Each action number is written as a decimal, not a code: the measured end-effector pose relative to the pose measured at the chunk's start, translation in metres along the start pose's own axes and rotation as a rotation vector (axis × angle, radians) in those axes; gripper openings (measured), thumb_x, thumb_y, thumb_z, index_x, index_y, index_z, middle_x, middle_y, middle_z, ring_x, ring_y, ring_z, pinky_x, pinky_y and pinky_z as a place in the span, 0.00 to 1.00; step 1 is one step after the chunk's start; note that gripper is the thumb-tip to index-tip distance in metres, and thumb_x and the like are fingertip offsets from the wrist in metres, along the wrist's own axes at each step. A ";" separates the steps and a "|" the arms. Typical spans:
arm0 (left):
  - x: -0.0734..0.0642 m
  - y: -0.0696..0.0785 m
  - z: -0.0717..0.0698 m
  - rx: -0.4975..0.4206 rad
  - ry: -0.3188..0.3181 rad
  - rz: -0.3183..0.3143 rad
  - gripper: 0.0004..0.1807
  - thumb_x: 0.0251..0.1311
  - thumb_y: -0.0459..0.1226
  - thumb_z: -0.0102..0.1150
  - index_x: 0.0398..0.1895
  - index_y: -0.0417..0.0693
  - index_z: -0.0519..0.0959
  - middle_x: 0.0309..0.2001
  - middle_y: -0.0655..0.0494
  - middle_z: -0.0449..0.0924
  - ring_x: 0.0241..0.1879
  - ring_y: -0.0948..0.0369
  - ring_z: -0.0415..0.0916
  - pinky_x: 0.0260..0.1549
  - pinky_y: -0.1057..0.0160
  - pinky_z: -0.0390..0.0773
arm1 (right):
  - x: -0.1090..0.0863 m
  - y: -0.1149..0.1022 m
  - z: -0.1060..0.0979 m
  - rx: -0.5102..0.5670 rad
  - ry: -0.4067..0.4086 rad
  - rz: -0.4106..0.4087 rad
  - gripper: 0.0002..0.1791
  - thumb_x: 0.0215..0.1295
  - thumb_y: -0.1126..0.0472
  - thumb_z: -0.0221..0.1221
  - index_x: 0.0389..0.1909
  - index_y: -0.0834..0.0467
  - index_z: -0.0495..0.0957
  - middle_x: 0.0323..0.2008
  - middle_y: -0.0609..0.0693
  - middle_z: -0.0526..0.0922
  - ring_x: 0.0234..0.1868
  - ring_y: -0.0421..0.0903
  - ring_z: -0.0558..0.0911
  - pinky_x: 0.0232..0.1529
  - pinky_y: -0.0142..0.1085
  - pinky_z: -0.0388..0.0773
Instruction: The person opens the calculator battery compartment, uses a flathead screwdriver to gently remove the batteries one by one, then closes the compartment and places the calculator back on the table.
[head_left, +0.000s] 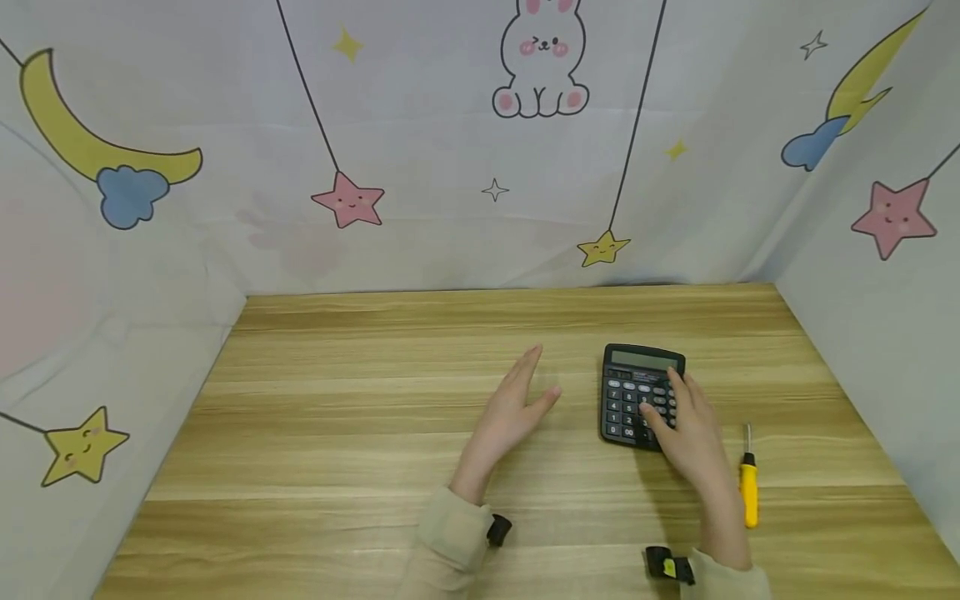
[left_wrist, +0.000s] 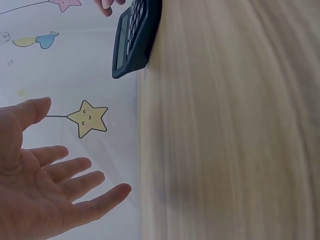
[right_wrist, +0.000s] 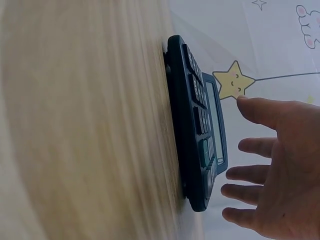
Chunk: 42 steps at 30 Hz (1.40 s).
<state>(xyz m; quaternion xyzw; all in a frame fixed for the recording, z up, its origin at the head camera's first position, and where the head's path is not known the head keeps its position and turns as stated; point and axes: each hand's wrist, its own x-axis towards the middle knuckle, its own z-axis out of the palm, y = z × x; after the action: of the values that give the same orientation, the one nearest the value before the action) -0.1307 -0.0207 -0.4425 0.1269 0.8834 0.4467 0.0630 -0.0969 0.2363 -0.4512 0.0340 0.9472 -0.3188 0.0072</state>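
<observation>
A dark calculator (head_left: 627, 408) with a grey display lies face up on the wooden table, right of the middle. Over its right side hovers my right hand (head_left: 693, 429), thumb and fingers spread. In the right wrist view the fingers (right_wrist: 250, 175) are apart from the calculator (right_wrist: 187, 125), holding nothing. My left hand (head_left: 510, 414) is to the left of the calculator, fingers extended and thumb out. The left wrist view shows that palm (left_wrist: 30, 200) bare, with the calculator (left_wrist: 137, 37) beyond it.
A screwdriver (head_left: 748, 483) with a yellow handle lies on the table (head_left: 315, 433) just right of my right forearm. White fabric (head_left: 435, 125) printed with stars, moons and a rabbit surrounds the table at the back and sides.
</observation>
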 end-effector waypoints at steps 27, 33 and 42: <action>0.018 0.007 0.029 -0.116 -0.041 -0.100 0.34 0.66 0.46 0.53 0.73 0.46 0.58 0.73 0.47 0.59 0.72 0.49 0.58 0.69 0.48 0.58 | 0.003 0.002 -0.002 0.067 -0.125 0.111 0.48 0.71 0.42 0.47 0.75 0.66 0.34 0.73 0.74 0.39 0.72 0.73 0.44 0.68 0.65 0.46; 0.022 0.008 0.038 -0.133 -0.054 -0.118 0.34 0.66 0.46 0.53 0.73 0.45 0.59 0.72 0.46 0.61 0.71 0.48 0.59 0.69 0.48 0.59 | 0.003 0.002 -0.004 0.091 -0.125 0.122 0.49 0.72 0.43 0.46 0.73 0.71 0.32 0.72 0.76 0.39 0.72 0.73 0.44 0.69 0.64 0.45; 0.026 0.009 0.046 -0.123 -0.052 -0.127 0.32 0.66 0.46 0.52 0.71 0.46 0.62 0.70 0.45 0.63 0.70 0.48 0.61 0.68 0.48 0.61 | 0.003 0.004 -0.006 0.087 -0.157 0.154 0.49 0.72 0.40 0.44 0.72 0.73 0.34 0.72 0.75 0.39 0.72 0.72 0.43 0.70 0.63 0.44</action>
<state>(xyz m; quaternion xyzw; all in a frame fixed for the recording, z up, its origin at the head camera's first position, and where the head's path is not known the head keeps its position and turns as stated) -0.1442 0.0268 -0.4624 0.0783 0.8585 0.4920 0.1218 -0.0999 0.2437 -0.4489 0.0819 0.9235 -0.3600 0.1041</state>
